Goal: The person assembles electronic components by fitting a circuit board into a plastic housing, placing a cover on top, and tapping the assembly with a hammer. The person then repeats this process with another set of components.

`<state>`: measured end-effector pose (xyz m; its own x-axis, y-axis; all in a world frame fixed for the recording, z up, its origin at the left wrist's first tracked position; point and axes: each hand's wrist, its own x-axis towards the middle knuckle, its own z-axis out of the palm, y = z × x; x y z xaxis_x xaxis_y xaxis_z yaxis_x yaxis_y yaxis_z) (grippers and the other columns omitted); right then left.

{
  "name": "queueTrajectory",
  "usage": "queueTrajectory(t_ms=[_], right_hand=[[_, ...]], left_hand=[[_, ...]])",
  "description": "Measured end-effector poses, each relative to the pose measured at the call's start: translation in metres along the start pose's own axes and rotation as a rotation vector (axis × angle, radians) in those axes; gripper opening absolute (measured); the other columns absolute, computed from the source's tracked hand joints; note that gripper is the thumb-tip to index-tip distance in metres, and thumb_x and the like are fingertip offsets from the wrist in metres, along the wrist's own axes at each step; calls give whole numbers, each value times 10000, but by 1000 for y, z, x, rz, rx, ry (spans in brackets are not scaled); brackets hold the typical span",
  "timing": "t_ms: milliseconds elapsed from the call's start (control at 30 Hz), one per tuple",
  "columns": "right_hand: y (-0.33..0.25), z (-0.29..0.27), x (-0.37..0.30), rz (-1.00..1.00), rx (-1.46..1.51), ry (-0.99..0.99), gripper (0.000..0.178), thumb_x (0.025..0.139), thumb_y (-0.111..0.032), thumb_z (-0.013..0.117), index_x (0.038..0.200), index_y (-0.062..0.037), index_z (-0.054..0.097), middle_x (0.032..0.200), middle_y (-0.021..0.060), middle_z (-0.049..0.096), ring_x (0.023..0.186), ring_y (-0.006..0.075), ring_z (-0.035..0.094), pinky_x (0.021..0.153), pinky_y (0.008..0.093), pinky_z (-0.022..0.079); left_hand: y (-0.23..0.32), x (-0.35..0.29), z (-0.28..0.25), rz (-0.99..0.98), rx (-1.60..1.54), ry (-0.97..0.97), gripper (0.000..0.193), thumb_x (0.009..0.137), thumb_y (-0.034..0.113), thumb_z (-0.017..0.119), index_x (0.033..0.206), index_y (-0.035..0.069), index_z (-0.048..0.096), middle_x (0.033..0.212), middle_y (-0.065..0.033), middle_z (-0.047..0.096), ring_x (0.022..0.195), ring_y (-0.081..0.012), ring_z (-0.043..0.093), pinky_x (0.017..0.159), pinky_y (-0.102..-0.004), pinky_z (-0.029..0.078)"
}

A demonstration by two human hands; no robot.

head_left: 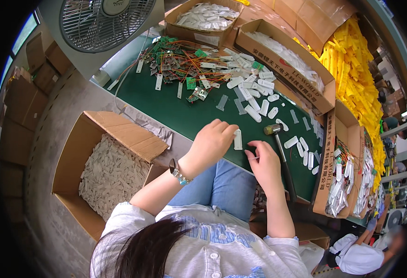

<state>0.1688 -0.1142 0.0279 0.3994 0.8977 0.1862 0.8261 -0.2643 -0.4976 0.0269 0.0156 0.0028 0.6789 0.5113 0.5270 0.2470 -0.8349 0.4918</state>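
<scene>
Near the front edge of the green table, my left hand (214, 140) has its fingers bunched, the tips at the upper end of a white plastic casing piece (238, 140). My right hand (266, 163) is curled just to the right of that piece. A thin pale sliver shows at its fingers, too small to name. A hammer (284, 162) with a dark handle lies right of my right hand, its head toward the table's middle. Beyond my hands are loose white casings (253, 112) and clear plastic strips (239, 106).
Green circuit boards with wires (175, 62) are heaped at the far left. A carton of pale pieces (113, 178) stands left of me. Boxes of white parts (284, 55) line the back, with yellow strips (351, 69) behind. A fan (106, 21) stands at upper left; a person (358, 252) sits lower right.
</scene>
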Motion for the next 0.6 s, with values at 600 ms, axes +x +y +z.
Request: queueTrajectory(t_ms=[600], right_hand=[[4,31,18,-434,-89,223,278,807,-30,680,1085,-33,678,1143,95,607,1137,314,543,941,453,454]], left_hand=[[-65,77,-26,41,240,233,124,834,56,658,951,79,691,914,-70,652,938,-279,594,860,-399,482]])
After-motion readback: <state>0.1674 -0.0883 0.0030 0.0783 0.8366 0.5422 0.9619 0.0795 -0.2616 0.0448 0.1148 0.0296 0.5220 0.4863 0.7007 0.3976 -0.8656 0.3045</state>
